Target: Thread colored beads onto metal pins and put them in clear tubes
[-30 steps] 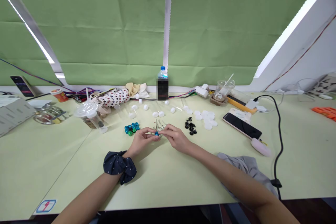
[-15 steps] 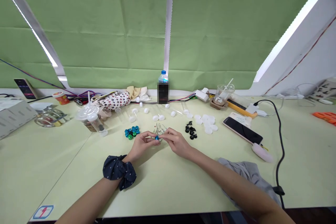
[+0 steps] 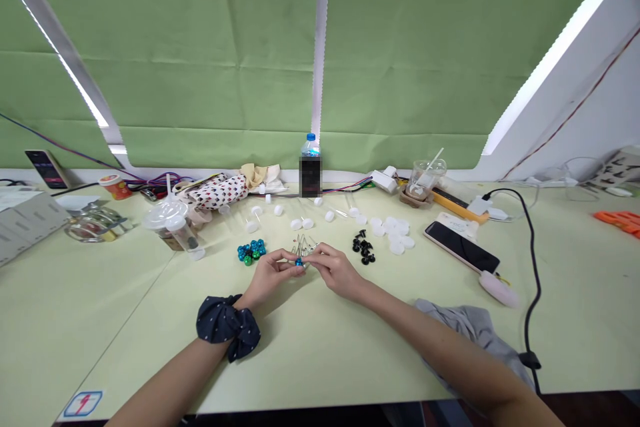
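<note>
My left hand (image 3: 270, 274) and my right hand (image 3: 336, 269) meet over the pale green table (image 3: 310, 340), fingertips pinched together on a small blue bead (image 3: 299, 261). A thin pin seems to run through the bead between the two pinches. Just behind the fingers lies a loose bunch of metal pins (image 3: 303, 243). A cluster of blue and green beads (image 3: 251, 251) sits to the left of my hands, and a small heap of black parts (image 3: 364, 247) to the right. A dark dotted scrunchie (image 3: 227, 325) is round my left wrist.
White caps (image 3: 395, 233) and clear tubes lie scattered behind the hands. A water bottle (image 3: 310, 170) stands at the back, a lidded cup (image 3: 167, 221) on the left, a phone (image 3: 461, 247) and black cable (image 3: 531, 260) on the right. Grey cloth (image 3: 465, 327) lies under my right forearm.
The view has shifted slightly since a second ago. Both hands keep the same pinch on the blue bead, with hardly any movement.
</note>
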Motion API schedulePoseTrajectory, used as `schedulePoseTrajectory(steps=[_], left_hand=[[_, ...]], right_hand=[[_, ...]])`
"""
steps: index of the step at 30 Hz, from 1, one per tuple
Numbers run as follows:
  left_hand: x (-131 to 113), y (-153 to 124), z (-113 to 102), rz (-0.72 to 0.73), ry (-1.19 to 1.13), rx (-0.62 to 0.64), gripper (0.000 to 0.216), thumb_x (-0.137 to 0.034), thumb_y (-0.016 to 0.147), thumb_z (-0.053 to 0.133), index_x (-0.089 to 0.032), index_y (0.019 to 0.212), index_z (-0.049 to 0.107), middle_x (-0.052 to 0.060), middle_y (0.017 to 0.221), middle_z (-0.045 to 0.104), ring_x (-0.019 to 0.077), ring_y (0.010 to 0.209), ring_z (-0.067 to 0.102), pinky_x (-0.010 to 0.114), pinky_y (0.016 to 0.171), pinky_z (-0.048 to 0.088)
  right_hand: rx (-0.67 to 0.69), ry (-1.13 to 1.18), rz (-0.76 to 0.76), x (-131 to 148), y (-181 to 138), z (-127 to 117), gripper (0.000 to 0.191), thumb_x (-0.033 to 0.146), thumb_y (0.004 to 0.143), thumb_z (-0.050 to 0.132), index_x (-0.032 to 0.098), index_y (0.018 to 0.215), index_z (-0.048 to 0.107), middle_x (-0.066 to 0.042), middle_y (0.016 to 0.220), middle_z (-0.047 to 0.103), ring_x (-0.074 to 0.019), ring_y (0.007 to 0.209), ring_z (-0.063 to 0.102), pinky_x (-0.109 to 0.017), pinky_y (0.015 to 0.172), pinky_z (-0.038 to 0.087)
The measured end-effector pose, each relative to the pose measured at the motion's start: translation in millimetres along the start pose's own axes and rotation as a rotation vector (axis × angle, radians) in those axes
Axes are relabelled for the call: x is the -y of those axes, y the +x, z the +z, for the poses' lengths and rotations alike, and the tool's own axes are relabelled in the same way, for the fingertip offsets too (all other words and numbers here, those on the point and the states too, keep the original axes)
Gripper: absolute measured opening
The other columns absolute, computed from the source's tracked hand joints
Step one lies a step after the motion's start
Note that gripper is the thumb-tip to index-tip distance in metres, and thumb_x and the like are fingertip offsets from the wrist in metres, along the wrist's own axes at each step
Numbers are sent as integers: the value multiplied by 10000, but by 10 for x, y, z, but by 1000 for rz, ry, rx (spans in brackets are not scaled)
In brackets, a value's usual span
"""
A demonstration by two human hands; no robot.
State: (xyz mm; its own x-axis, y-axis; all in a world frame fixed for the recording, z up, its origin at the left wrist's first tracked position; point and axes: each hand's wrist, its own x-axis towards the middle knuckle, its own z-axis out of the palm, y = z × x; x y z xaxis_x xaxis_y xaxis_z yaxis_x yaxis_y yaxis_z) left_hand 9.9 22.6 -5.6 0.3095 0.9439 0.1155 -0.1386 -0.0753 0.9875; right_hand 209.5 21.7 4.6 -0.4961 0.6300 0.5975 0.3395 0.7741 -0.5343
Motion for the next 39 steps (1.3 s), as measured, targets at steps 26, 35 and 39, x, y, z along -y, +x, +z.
schedulePoseTrajectory(steps=[26,35,39], left_hand=[[16,-4,16,3,-2,-19,282,-237,611,784,-143,796,592,45,830,676,197,695,682,334,667,551],[18,-11,18,16,-16,-14,277,-241,609,784,-144,790,598,46,847,684,194,691,682,345,676,549],[11,-18,16,7,7,6,265,-252,645,763,-141,823,601,53,805,700,198,679,683,343,669,541]], right_hand=[[11,-166,29,-1,-11,7,141,173,903,444,188,934,581,-58,882,531,-153,747,559,-272,672,485],[12,-200,23,9,-12,5,160,166,911,416,191,935,572,-57,874,532,-149,740,559,-257,656,478],[1,-256,28,3,-11,4,158,173,906,430,193,919,585,-55,864,547,-147,733,560,-244,641,462]])
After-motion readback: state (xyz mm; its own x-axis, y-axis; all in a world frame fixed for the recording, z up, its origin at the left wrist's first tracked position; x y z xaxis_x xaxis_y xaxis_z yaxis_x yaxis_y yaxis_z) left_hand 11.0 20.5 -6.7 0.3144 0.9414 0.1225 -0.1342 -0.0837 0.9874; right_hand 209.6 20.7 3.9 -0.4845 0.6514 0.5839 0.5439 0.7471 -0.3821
